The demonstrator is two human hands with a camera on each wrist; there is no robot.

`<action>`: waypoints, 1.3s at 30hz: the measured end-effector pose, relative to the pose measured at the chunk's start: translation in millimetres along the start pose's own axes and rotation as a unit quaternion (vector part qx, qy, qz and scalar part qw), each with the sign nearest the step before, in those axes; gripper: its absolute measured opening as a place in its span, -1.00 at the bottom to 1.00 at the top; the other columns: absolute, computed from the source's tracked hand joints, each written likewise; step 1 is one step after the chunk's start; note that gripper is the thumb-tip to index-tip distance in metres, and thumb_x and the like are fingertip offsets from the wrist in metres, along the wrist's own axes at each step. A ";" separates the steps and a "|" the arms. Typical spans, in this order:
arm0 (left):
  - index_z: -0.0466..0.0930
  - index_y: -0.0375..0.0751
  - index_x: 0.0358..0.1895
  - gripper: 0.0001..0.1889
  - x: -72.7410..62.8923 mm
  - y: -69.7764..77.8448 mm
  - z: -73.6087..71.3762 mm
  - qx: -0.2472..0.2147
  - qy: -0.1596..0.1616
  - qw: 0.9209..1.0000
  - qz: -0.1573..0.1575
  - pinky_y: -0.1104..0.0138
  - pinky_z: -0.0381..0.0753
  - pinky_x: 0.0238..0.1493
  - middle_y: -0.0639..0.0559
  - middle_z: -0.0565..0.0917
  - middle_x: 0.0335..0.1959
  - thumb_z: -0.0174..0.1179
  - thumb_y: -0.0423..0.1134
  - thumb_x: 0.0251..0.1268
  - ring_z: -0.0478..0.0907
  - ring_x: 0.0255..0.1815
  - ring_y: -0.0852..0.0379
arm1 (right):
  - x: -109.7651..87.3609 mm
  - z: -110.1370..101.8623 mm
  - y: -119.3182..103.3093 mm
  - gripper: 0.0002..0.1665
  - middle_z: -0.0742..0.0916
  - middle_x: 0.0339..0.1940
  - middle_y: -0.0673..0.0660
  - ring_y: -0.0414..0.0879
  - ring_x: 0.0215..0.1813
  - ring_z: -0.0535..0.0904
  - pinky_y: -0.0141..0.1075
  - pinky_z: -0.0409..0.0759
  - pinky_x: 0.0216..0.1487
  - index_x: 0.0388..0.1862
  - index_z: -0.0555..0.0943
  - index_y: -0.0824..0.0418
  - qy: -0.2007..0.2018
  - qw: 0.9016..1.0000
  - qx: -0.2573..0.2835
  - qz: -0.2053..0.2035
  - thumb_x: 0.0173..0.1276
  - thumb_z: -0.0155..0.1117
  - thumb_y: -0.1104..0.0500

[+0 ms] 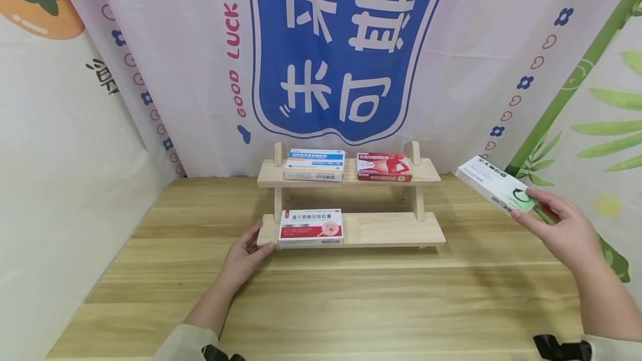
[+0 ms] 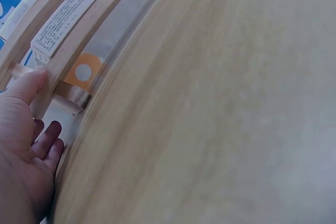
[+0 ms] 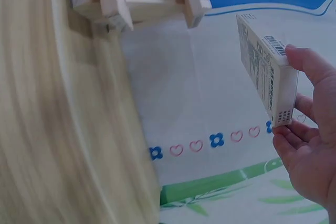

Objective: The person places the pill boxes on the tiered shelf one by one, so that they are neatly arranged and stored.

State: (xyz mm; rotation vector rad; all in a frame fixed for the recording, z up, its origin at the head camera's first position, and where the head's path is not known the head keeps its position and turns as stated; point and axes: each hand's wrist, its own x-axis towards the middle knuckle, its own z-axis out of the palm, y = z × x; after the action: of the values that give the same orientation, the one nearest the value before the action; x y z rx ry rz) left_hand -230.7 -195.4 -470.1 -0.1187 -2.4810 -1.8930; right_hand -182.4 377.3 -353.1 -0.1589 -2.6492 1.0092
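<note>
My left hand [image 1: 243, 258] grips the left end of the lower board of a two-tier wooden display stand [image 1: 393, 230]. In the left wrist view the thumb lies on the board's edge and the other fingers are beneath. Out to the right of the stand, my right hand [image 1: 564, 227] pinches one end of a white and green medicine box [image 1: 494, 183] in the air. A white and red medicine box [image 1: 311, 227] leans on the lower tier, near my left hand. On the upper tier are a blue and white medicine box [image 1: 314, 165] and a red medicine box [image 1: 384, 167].
The stand rests on a wood-grain table [image 1: 391, 299], close to its back edge. Behind hangs a printed cloth [image 1: 190, 43] with a blue sign. Patterned side walls rise at left and right, the right one showing green bamboo [image 1: 577, 77].
</note>
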 end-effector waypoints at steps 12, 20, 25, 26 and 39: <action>0.14 -0.26 0.50 -0.25 0.7 0.5 -0.6 -0.003 0.002 1.000 -0.005 0.14 0.17 0.50 -0.20 0.26 0.51 0.29 -0.24 0.31 0.21 0.51 -0.03 | -2.7 6.5 -35.0 -0.21 0.34 0.49 0.28 -0.78 0.03 0.19 -0.93 0.23 -0.05 0.42 0.38 0.24 -0.019 0.997 0.019 -0.076 0.30 0.39 -0.03; 0.14 -0.26 0.50 -0.24 1.1 -1.3 -1.1 0.004 0.003 1.000 -0.007 0.23 0.21 0.48 -0.19 0.26 0.51 0.30 -0.22 0.30 0.22 0.51 -0.04 | -2.8 23.7 -54.8 -0.30 0.45 0.38 0.19 -0.76 0.08 0.23 -0.89 0.28 0.00 0.35 0.46 0.23 -0.048 0.990 0.038 -0.129 0.27 0.43 0.05; 0.14 -0.24 0.51 -0.22 0.9 -1.3 -1.4 0.009 0.003 1.000 -0.013 0.25 0.23 0.47 -0.17 0.26 0.51 0.31 -0.21 0.29 0.22 0.51 -0.03 | -3.2 39.6 -66.9 -0.29 0.42 0.41 0.31 0.01 0.41 0.40 -0.90 0.22 0.04 0.35 0.44 0.30 -0.088 0.985 0.059 -0.139 0.27 0.43 0.10; 0.14 -0.23 0.51 -0.22 0.7 -1.0 -1.3 0.008 0.004 1.000 -0.015 0.23 0.23 0.48 -0.17 0.26 0.51 0.32 -0.21 0.28 0.22 0.51 -0.03 | -3.6 43.1 -69.2 -0.29 0.41 0.42 0.34 0.19 0.41 0.38 -0.90 0.21 0.04 0.34 0.45 0.31 -0.096 0.984 0.063 -0.139 0.26 0.44 0.10; 0.13 -0.23 0.51 -0.21 0.7 -1.8 -0.9 0.008 0.002 1.000 -0.012 0.13 0.20 0.49 -0.17 0.25 0.52 0.32 -0.19 0.28 0.22 0.51 -0.02 | -9.8 79.2 -80.3 -0.23 0.36 0.48 0.34 0.40 0.41 0.32 0.24 0.31 0.39 0.34 0.47 0.24 -0.166 0.977 0.069 -0.115 0.21 0.47 -0.01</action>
State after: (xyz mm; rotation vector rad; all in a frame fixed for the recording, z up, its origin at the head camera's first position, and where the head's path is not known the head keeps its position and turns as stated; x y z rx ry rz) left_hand -231.6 -196.7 -471.6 -0.0842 -2.5066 -1.8797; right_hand -197.9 265.3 -358.1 0.3703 -2.7862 1.2218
